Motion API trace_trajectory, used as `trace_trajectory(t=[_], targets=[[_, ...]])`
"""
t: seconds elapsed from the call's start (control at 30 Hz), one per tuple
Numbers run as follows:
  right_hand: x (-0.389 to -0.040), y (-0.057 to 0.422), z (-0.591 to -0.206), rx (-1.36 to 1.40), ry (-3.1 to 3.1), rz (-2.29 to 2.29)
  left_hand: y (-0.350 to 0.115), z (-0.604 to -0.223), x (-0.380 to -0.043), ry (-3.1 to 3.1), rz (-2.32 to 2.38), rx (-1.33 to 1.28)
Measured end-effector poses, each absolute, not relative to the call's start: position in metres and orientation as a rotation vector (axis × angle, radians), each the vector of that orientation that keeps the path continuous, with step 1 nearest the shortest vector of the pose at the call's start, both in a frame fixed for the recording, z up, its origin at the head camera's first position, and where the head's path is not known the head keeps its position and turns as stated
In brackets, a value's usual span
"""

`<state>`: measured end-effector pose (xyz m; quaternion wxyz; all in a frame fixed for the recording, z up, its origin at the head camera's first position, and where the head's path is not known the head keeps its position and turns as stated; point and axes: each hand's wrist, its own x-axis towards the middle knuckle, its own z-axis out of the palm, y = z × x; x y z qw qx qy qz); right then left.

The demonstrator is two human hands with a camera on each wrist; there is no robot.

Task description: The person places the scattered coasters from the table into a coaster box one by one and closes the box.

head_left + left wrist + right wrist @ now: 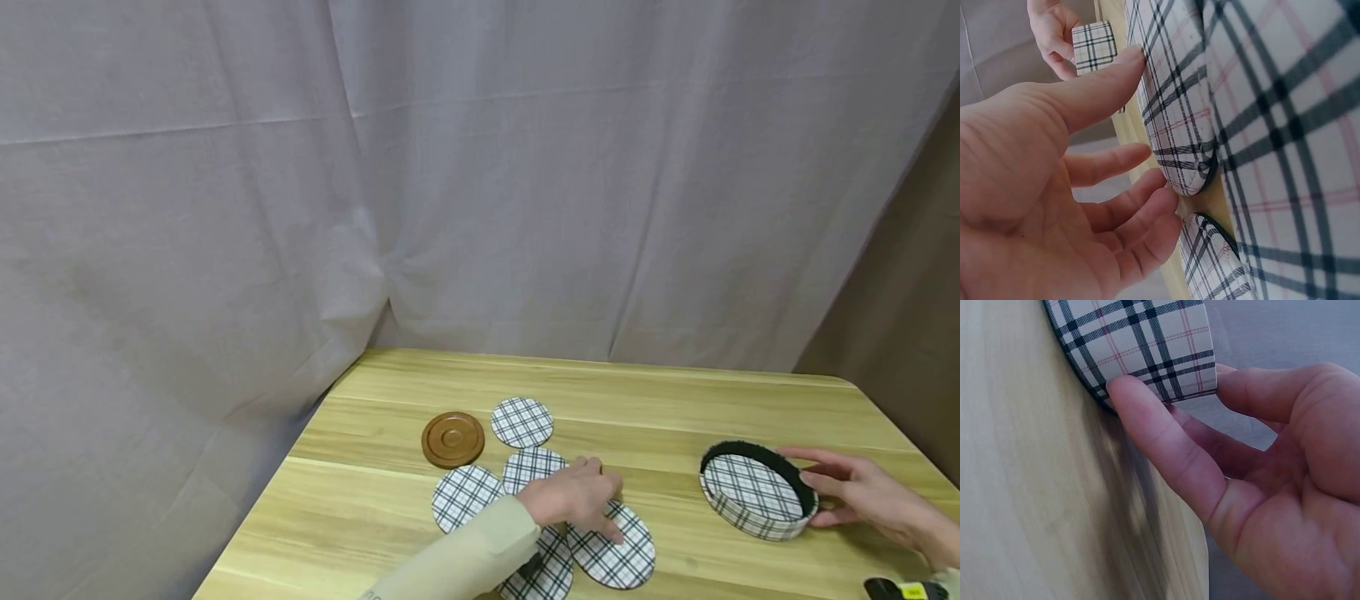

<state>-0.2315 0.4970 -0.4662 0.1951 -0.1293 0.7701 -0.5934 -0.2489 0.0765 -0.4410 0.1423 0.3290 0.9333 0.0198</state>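
From my station I see the right hand (pixel 873 492) gripping the box (pixel 759 527) by its right side. Left of the box, the left hand (pixel 573 492) reaches over the coaster (pixel 628 552) nearest it, fingers loose, clasping nothing. The other coasters (pixel 522 422) and a wooden disc (pixel 453 439) lie farther left of the box.

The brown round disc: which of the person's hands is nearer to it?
Left. The left hand is just to the right of the brown disc, over a plaid disc; the right hand is much farther right, holding the plaid round container.
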Motion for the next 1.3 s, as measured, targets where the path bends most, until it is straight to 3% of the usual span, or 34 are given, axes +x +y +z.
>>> trace_trajectory(t=[0.83, 1.3], targets=[[-0.232, 0.497, -0.468, -0.367, 2.155, -1.677, 0.087, -0.438, -0.251, 2.688, 0.122, 0.953], [-0.231, 0.498, -0.467, -0.366, 2.143, -1.684, 0.089, -0.419, -0.257, 2.653, 0.27, 1.29]])
